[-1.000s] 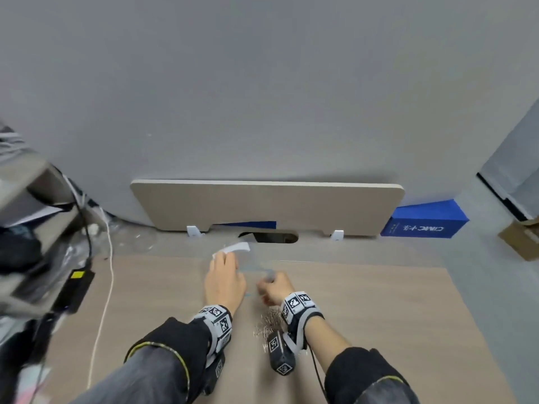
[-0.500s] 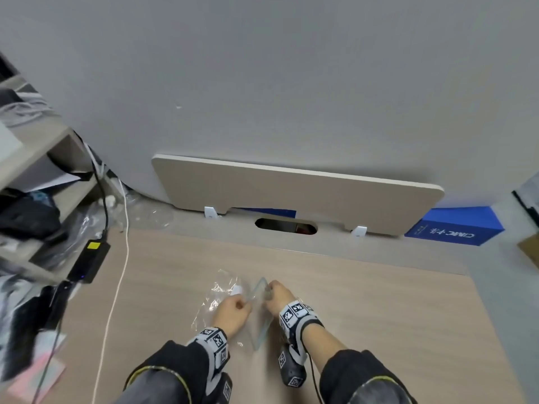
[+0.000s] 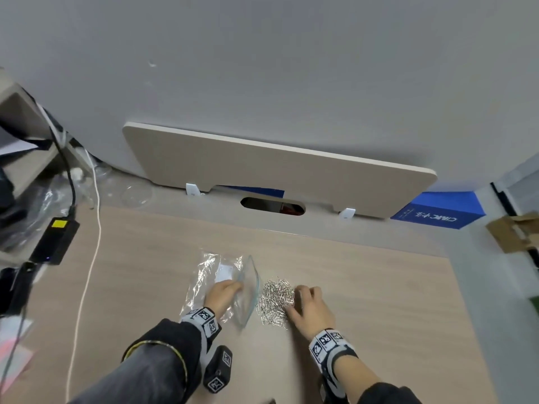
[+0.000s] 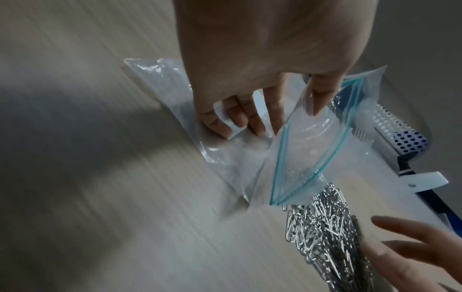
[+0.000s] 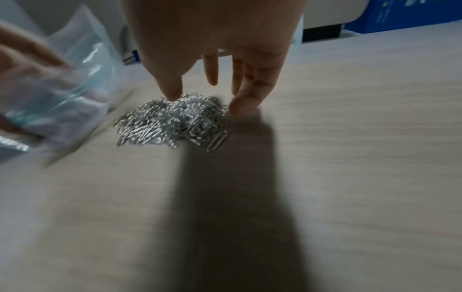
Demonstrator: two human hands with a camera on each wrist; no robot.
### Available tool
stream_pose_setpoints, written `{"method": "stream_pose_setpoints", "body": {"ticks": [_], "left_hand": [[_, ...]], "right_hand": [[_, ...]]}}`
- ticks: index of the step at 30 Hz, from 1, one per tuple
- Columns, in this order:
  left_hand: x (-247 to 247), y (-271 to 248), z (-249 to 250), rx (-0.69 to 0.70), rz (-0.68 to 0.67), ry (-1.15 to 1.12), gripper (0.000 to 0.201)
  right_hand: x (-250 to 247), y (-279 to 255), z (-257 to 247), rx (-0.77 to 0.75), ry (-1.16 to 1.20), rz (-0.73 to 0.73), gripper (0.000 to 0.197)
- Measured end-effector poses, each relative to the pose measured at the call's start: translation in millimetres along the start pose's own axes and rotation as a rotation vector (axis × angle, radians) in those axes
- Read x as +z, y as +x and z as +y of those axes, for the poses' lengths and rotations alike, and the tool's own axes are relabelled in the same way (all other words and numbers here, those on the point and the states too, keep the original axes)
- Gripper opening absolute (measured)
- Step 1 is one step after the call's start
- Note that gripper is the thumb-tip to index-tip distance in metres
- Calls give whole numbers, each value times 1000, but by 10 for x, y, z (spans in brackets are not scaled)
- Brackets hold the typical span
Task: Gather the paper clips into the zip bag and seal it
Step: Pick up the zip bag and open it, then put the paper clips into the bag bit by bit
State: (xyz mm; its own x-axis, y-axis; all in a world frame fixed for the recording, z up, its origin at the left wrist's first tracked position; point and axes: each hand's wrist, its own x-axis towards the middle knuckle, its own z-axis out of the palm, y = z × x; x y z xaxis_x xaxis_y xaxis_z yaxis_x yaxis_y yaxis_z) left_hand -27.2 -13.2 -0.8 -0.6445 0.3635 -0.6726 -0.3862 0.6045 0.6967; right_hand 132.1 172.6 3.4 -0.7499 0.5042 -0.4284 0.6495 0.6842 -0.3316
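Once freed from the clear blue-zippered plastic zip bag (image 3: 230, 284), reached with right hand (image 3: 309, 309), fingers spread loose, onto the silver wire paper clips (image 3: 275, 298). Held the bag's mouth agape with left hand (image 3: 223, 295), pinching its upper lip; ready for scooping, none bagged yet.

The desk top (image 3: 364, 287) is finished in a pale wood-grain laminate, matt, with fine straight grain lines seen in both wrist views. On it, the zip bag (image 3: 230, 284) is made of thin clear plastic film, glossy and creased, with bright highlights along the wrinkles; its zip track is a teal plastic strip, and a white label of paper-like look is seen through the film. Just beside the zip bag, the paper clips (image 3: 277, 301) are bright silver metal wire, smooth and shiny. Beyond the zip bag, the upright panel (image 3: 277, 173) shows a plain matt beige surface. The wrist bands are of cloth-like material with printed black-and-white markers.
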Motion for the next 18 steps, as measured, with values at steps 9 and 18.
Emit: {"method": "stream_pose_setpoints", "body": {"ticks": [9, 18], "left_hand": [[-176, -22, 58, -25, 29, -45, 25], [-301, 90, 126, -109, -113, 96, 24]], "right_hand": [[170, 62, -454, -20, -129, -26, 92], [144, 209, -415, -85, -177, -64, 36]]}}
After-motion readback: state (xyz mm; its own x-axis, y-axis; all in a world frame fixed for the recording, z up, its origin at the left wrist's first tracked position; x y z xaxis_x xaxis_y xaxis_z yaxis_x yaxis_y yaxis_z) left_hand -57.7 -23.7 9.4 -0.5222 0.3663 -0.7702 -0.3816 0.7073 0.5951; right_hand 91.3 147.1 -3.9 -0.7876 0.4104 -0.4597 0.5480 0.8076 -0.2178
